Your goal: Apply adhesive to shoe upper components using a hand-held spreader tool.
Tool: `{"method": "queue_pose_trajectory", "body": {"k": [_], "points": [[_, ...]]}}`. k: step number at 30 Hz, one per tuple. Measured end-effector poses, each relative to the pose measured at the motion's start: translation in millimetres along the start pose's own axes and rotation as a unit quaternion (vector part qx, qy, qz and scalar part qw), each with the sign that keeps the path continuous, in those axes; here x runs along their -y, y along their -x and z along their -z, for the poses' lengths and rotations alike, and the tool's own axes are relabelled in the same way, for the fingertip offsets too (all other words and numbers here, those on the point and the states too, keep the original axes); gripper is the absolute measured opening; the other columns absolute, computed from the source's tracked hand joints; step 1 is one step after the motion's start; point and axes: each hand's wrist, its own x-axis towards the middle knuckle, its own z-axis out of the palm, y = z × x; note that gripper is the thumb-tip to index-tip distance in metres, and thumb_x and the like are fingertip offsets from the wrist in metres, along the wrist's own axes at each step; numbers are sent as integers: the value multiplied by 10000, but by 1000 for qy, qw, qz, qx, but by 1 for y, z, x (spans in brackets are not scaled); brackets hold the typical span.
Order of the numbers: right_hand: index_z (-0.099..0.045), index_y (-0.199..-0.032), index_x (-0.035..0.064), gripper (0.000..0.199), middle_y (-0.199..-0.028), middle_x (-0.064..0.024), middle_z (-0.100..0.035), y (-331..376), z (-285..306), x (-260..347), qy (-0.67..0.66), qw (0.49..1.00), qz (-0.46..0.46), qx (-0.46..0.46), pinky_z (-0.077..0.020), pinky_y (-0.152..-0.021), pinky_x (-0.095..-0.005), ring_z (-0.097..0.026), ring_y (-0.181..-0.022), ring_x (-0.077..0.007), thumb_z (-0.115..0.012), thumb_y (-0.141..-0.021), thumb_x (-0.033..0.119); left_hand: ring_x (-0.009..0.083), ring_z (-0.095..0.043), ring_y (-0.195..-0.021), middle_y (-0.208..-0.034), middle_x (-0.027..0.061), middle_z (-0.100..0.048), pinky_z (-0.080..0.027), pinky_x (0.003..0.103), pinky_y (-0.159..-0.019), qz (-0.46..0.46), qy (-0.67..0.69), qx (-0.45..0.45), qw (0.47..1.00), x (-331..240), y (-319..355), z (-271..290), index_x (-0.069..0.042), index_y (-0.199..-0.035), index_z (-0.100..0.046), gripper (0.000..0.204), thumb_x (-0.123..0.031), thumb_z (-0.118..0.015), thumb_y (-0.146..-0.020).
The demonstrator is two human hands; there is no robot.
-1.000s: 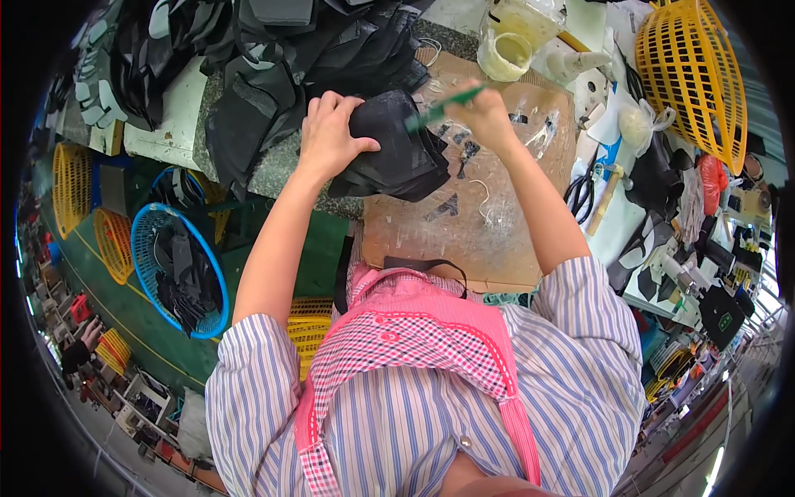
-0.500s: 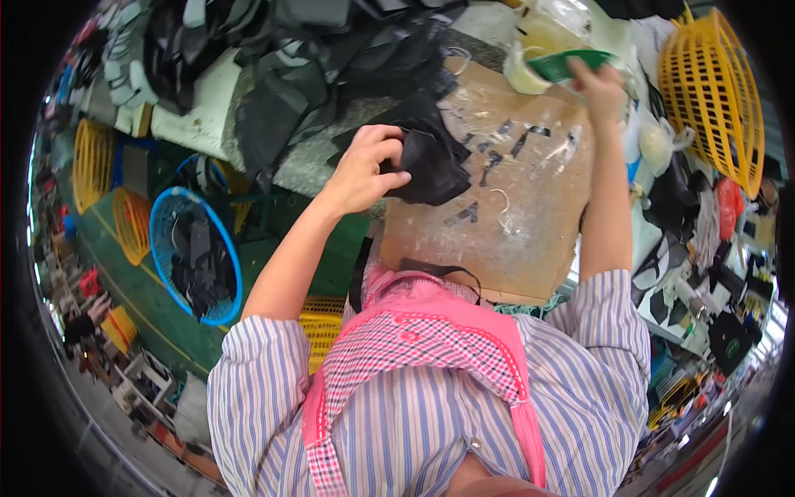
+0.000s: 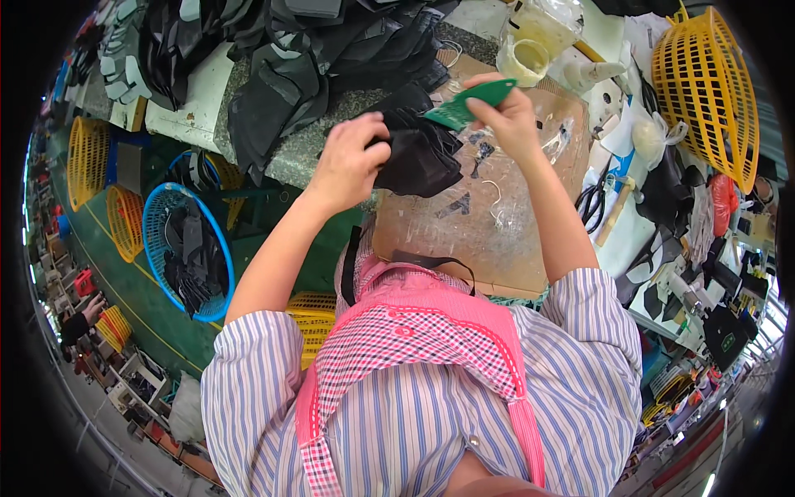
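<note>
One curled left hand [image 3: 351, 161], grip unclear, touches the pieces [image 3: 421, 162]; the right hand [image 3: 507, 114], farther off, pinches the scraper [image 3: 460, 108] lengthwise leftward toward them.

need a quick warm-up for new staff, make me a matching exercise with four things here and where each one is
Things:
1. green scraper
2. black stack
3. pink apron
4. blue basket

Places:
a. over a striped shirt
b. beyond the table's left part, near the green floor
c. gripped in the right hand
d. by the left hand's fingers

Right pairs: 1-c, 2-d, 3-a, 4-b
</note>
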Motion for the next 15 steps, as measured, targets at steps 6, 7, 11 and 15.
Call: {"method": "queue_pose_trajectory", "body": {"k": [6, 7, 11, 15], "points": [[-557, -931, 37, 157, -768, 24, -559, 2, -7, -9, 153, 984, 80, 47, -410, -535, -186, -488, -617, -57, -547, -778, 7, 203, -560, -811, -879, 106, -541, -448, 282, -683, 119, 214, -156, 957, -18, 17, 32, -7, -736, -496, 174, 104, -582, -634], [-558, -926, 41, 161, -709, 27, -558, 1, -6, -8, 224, 970, 84, 54, -400, -542, -198, -478, -591, -65, -561, -767, 22, 171, -549, -830, -963, 117, -558, -446, 254, -675, 115, 290, -254, 915, -17, 10, 37, -9, -745, -484, 153, 95, -572, -675], [-562, -928, 48, 166, -681, 30, -551, 3, 0, -14, 233, 966, 110, 30, -386, -522, -194, -462, -563, -67, -557, -766, 14, 180, -550, -761, -995, 156, -570, -433, 252, -611, 152, 31, -449, 880, -21, 4, 75, -24, -776, -434, 163, -13, -593, -745], [-559, -954, 36, 182, -762, 0, -570, 3, 15, -2, 63, 992, 67, -81, -404, -513, -178, -493, -589, -61, -550, -774, 9, 199, -519, -756, -971, 76, -577, -400, 271, -564, 13, -198, -207, 958, -11, 0, 35, -90, -738, -479, 134, -73, -565, -637]]}}
